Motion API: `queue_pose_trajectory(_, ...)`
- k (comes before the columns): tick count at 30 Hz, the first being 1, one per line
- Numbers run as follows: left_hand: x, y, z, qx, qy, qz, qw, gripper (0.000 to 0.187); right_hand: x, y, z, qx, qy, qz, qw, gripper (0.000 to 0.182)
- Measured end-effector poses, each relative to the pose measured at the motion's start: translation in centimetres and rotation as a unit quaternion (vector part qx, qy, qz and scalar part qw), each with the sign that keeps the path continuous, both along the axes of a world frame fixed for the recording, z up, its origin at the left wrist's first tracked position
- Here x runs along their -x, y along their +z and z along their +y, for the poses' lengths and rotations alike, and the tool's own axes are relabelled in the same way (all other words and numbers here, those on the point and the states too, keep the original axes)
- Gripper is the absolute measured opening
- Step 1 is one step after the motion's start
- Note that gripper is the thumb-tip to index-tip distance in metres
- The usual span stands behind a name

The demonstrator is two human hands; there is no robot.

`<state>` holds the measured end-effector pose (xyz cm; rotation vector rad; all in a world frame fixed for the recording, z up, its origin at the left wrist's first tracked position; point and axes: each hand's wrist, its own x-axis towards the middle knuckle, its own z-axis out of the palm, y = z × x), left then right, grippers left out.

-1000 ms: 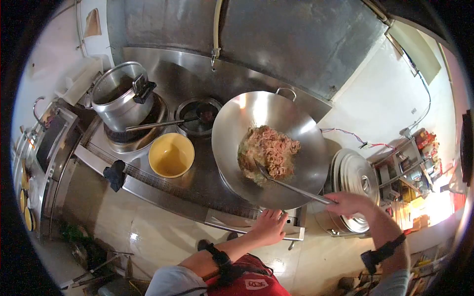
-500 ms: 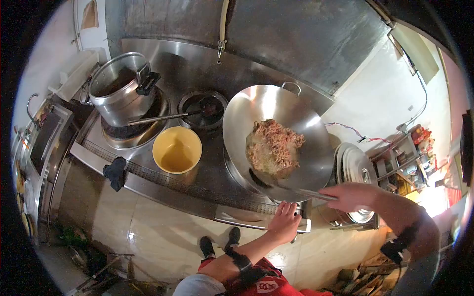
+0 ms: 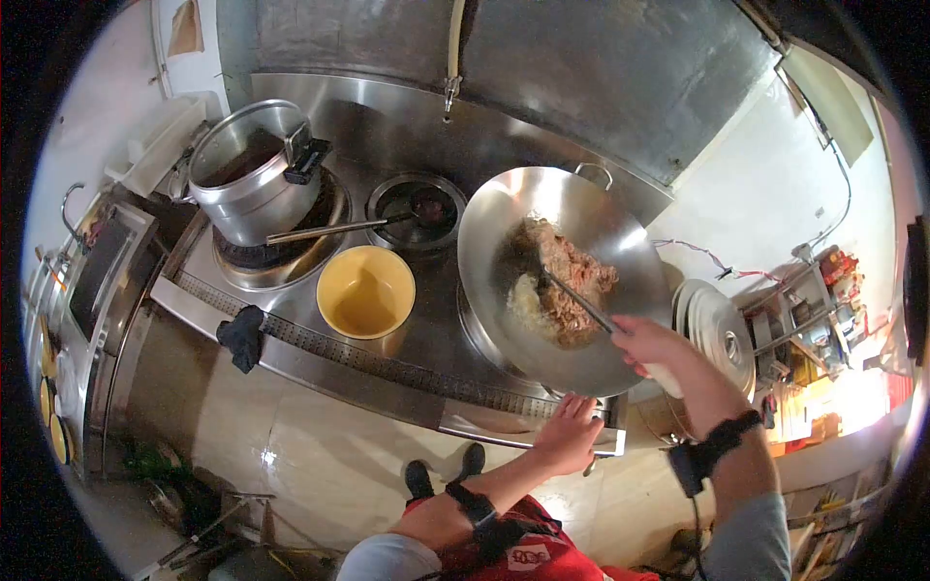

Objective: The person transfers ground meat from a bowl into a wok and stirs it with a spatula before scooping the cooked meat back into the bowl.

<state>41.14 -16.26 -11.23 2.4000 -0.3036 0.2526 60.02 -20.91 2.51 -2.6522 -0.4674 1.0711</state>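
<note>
A large steel wok point(image 3: 630, 281) sits on the right-hand burner, with browned, shredded-looking meat point(image 3: 573, 276) in its middle and a paler wet patch at the left. My right hand point(image 3: 654, 347) is closed round a long-handled metal wok utensil point(image 3: 588, 308) that reaches over the rim into the meat; its head is hidden there. At the wok's near side my left hand point(image 3: 570, 436) lies low, fingers together and bent at the wok's near handle, which they mostly cover.
Left of the wok stands a yellow bowl point(image 3: 407, 293). A deep pot point(image 3: 254, 206) is on the left burner; a ladle point(image 3: 339, 229) lies behind the bowl. A black cloth point(image 3: 240, 337) hangs on the stove's front edge. Stacked lids point(image 3: 715, 339) stand at right.
My right hand has moved up and inward over the wok, the utensil pushing deeper into the meat. The meat has shifted right and bunched up. My left hand stays by the near rim.
</note>
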Motion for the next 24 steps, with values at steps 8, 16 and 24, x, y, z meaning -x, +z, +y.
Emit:
queue_pose_trajectory(8, -0.4, -0.4, 0.9, 0.033, -0.050, 0.013, 0.998, 0.046, 4.6, 12.0, -6.7, 0.169, 0.063, 0.016, 0.984, 0.055)
queue_pose_trajectory(16, -0.2, 0.0, 0.2, 0.008, 0.008, -0.031, 0.999, 0.038, 1.3, 8.0, -12.1, 0.377, 0.318, -0.098, 0.864, 0.057)
queue_pose_trajectory(24, -0.1, 0.1, 0.2, 0.025, 0.020, -0.013, 0.999, 0.041, -2.2, -4.0, -8.0, 0.280, 0.226, -0.284, 0.889, 0.059)
